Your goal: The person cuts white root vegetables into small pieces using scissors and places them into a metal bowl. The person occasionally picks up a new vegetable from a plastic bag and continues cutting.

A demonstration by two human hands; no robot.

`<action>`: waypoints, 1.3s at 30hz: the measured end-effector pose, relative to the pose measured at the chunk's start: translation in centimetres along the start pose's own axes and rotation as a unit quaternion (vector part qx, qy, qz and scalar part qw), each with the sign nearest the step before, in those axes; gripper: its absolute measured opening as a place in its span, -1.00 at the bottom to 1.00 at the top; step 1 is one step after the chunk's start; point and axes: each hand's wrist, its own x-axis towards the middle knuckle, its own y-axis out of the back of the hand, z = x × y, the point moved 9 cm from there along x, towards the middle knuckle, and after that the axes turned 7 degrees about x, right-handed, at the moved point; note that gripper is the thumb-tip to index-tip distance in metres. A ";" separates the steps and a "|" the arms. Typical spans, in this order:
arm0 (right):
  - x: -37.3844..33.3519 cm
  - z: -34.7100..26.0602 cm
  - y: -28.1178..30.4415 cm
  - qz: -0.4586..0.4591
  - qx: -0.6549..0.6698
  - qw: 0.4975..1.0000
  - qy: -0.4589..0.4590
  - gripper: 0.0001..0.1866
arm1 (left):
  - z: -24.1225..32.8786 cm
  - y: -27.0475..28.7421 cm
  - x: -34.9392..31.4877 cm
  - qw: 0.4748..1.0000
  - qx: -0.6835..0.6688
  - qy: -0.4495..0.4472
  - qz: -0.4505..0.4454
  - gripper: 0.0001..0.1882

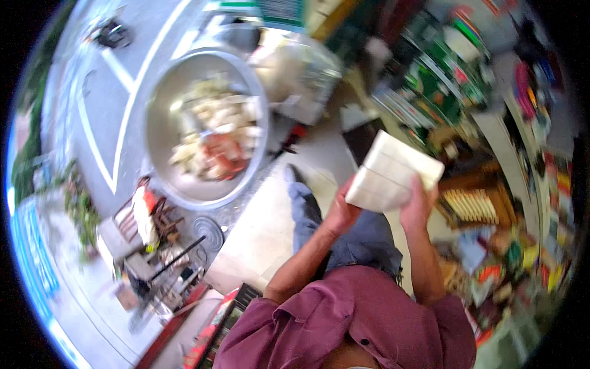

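Between my left hand (343,211) and my right hand (420,202) is a white square block (393,169) with thin lines across its top. Blur keeps me from telling its exact kind. My left fingers grip its near left corner, and my right fingers grip its right edge. It is held up in front of my body, above my legs. Off to the left stands a large round metal basin (158,161). Inside lie many pale chunks (212,104) and a reddish heap (222,157). Both hands are away from the basin.
A clear plastic bag (295,67) with pale contents sits beside the basin. To the right are green packages (430,80), a wooden item with beige rows (470,206) and a cluttered pile (491,264). A chair (126,224) and a road (104,135) are on the left.
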 end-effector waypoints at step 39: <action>-28.0 -6.0 -44.6 -0.601 -0.263 0.719 0.230 -0.71 | 44.4 -16.3 -14.2 0.715 0.635 -0.233 -0.177 -0.63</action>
